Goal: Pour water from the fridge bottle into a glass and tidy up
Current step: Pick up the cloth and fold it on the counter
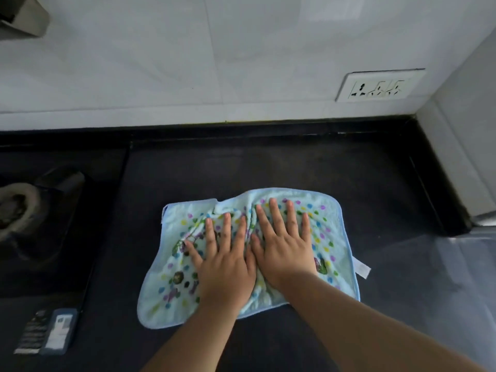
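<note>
Pressing flat, left hand (pixel 224 267) and right hand (pixel 285 247) cover the towel (pixel 332 253).

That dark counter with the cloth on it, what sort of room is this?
Most likely a home kitchen: a dark stone counter, a gas stove at its left, and a tiled wall with a socket.
</note>
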Available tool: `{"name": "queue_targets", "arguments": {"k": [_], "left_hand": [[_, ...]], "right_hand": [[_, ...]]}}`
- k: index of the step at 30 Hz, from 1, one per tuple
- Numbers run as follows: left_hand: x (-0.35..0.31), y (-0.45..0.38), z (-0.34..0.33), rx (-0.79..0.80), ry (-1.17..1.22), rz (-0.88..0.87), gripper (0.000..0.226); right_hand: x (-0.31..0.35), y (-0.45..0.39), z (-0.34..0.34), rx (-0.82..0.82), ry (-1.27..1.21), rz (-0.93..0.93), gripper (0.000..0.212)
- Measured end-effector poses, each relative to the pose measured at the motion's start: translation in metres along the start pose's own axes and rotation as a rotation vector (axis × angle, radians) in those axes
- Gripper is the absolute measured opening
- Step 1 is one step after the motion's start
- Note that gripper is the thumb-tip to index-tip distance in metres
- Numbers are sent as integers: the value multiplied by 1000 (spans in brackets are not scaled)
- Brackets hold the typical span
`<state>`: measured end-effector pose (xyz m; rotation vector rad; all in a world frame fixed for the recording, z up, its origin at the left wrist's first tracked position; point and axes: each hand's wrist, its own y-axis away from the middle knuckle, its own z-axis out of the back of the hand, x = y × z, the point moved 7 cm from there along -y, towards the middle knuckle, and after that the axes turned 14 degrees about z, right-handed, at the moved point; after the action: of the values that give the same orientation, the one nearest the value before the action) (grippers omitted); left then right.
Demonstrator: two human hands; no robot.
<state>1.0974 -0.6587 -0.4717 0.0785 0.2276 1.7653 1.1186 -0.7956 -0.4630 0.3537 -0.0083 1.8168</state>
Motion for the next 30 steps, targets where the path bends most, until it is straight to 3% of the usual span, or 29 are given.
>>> {"name": "queue_targets", "arguments": {"k": [8, 13, 16, 23, 30], "left_hand": [[-91, -112, 18, 48, 54, 45, 68], [-194, -91, 11, 56, 94, -145, 66], [-221, -85, 7, 65, 78, -249, 65], [-176, -119, 19, 8, 91, -327, 60], [1, -160, 36, -3, -21, -33, 70]], "right_hand": [[-84, -87, 36, -95, -60, -112, 62], [-183, -49, 52, -144, -2, -339, 70], [-210, -33, 55, -148, 19, -402, 73], [-170, -65, 46, -126, 22, -473, 78], [-15, -128, 23, -71, 8, -80, 78]]}}
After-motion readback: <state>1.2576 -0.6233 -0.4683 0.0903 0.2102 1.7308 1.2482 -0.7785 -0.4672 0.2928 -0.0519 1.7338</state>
